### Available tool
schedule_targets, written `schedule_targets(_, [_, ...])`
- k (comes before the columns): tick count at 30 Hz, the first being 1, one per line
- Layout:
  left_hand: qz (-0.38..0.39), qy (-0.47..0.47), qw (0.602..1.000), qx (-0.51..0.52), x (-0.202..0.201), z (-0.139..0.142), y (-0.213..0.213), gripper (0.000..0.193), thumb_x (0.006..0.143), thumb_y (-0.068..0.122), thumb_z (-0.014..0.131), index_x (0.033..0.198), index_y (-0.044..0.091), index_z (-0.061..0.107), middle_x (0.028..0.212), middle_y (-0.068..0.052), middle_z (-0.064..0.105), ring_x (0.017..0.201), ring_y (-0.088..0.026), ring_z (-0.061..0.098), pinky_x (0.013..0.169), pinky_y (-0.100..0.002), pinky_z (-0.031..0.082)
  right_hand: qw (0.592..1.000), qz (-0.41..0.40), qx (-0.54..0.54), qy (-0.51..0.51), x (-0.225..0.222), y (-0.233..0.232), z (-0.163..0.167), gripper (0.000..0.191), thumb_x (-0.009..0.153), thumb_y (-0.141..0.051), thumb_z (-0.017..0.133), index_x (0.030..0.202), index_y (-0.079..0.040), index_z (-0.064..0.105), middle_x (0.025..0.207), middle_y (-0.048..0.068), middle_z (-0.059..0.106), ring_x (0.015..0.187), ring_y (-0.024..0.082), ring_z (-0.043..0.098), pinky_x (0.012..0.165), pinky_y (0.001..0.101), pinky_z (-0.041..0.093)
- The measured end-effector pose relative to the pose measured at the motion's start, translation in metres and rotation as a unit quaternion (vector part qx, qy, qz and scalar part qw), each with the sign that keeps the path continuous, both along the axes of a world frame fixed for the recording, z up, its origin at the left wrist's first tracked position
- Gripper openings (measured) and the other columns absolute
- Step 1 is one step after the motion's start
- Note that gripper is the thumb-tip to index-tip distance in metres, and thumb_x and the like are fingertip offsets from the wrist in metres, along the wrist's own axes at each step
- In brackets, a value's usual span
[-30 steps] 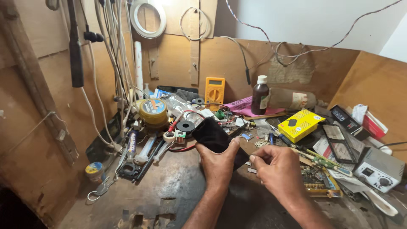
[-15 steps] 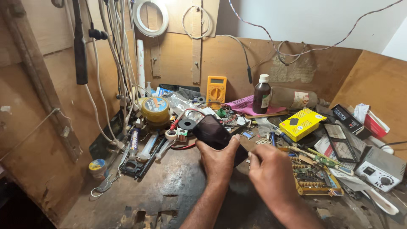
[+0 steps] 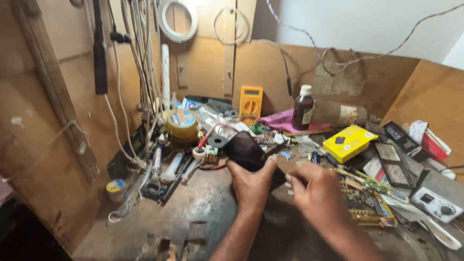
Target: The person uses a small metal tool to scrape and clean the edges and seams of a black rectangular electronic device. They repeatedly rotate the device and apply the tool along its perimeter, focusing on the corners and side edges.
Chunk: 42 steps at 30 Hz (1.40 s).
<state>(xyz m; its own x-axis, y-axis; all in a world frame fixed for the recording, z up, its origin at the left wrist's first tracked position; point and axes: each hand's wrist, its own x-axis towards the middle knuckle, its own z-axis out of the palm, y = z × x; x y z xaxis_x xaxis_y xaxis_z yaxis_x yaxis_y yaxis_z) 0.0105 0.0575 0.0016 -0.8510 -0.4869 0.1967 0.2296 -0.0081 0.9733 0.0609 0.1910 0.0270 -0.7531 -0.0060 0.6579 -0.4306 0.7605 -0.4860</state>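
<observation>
The desk (image 3: 193,217) is a worn wooden surface crowded with electronics clutter, boxed in by brown board walls. Hanging white cables (image 3: 140,58) drop along the left wall, and a coil of white wire (image 3: 178,20) hangs above them. At the back stands an orange multimeter (image 3: 251,102) upright against the wall, with a brown bottle (image 3: 303,108) with a white cap to its right, standing on a pink sheet (image 3: 280,121). A round yellow tin (image 3: 181,124) with a blue-and-white label sits left of the multimeter. A flat yellow box (image 3: 350,142) with a small black patch on top lies to the right, near a green circuit board (image 3: 365,205) and a grey bench unit (image 3: 441,203) with a dial. A small yellow-capped pot (image 3: 116,187) sits at the left edge.

The left hand (image 3: 252,186) has its fingers curled around a black boxy part (image 3: 246,149), which sits mid-desk just in front of the tool pile. The right hand (image 3: 316,195) hovers just beside it with the fingers (image 3: 295,178) bent inward and loosely closed; whether they pinch anything cannot be told, as the hand is blurred.
</observation>
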Motion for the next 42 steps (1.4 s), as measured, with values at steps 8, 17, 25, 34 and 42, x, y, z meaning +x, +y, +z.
schedule_targets(8, [-0.044, 0.046, 0.997, 0.053, 0.001, 0.003, -0.004, 0.083, 0.062, 0.041, 0.093, 0.12, -0.001, 0.05, 0.111, -0.017, 0.068, 0.098, -0.026, 0.068, 0.087, -0.04, 0.056, 0.948, -0.004, -0.162, -0.275, -0.01, 0.017, 0.016, 0.017, 0.089, -0.016, 0.08, 0.089, 0.001, 0.081, 0.072, 0.019, 0.077, 0.061, 0.024, 0.069, 0.057, 0.0388, 0.056])
schedule_targets(17, [-0.102, 0.007, 0.97, 0.222, 0.012, 0.023, -0.016, 0.071, 0.068, 0.044, 0.087, 0.124, 0.006, 0.065, 0.113, -0.008, 0.073, 0.098, -0.017, 0.068, 0.087, -0.034, 0.055, 0.996, -0.019, 0.04, 0.073, 0.022, -0.009, -0.004, 0.017, 0.08, -0.014, 0.075, 0.096, -0.009, 0.077, 0.089, 0.01, 0.073, 0.082, 0.033, 0.071, 0.069, 0.039, 0.055])
schedule_targets(25, [-0.039, 0.068, 0.974, 0.211, 0.005, 0.015, -0.013, 0.103, 0.069, 0.034, 0.089, 0.151, 0.009, 0.032, 0.144, -0.013, 0.054, 0.13, -0.024, 0.055, 0.11, -0.037, 0.041, 0.998, -0.025, -0.005, 0.058, 0.024, -0.012, -0.01, 0.02, 0.079, -0.011, 0.075, 0.098, -0.009, 0.078, 0.09, 0.009, 0.075, 0.083, 0.028, 0.074, 0.071, 0.0379, 0.056])
schedule_targets(34, [0.026, 0.169, 0.979, 0.11, 0.008, 0.014, -0.01, 0.083, 0.076, 0.028, 0.088, 0.141, 0.01, 0.041, 0.14, -0.02, 0.052, 0.132, -0.03, 0.05, 0.113, -0.043, 0.036, 0.996, -0.04, -0.026, 0.079, 0.028, -0.018, -0.004, 0.013, 0.079, -0.008, 0.075, 0.092, -0.006, 0.077, 0.086, 0.009, 0.074, 0.079, 0.027, 0.074, 0.069, 0.0361, 0.056])
schedule_targets(42, [0.0, 0.12, 0.983, 0.138, 0.014, 0.011, -0.006, 0.08, 0.074, 0.027, 0.088, 0.134, 0.009, 0.039, 0.126, -0.017, 0.055, 0.115, -0.027, 0.056, 0.102, -0.041, 0.045, 0.99, -0.047, 0.055, 0.122, 0.028, -0.031, 0.01, 0.012, 0.082, -0.008, 0.073, 0.093, -0.005, 0.075, 0.09, 0.011, 0.072, 0.083, 0.033, 0.07, 0.071, 0.0411, 0.054])
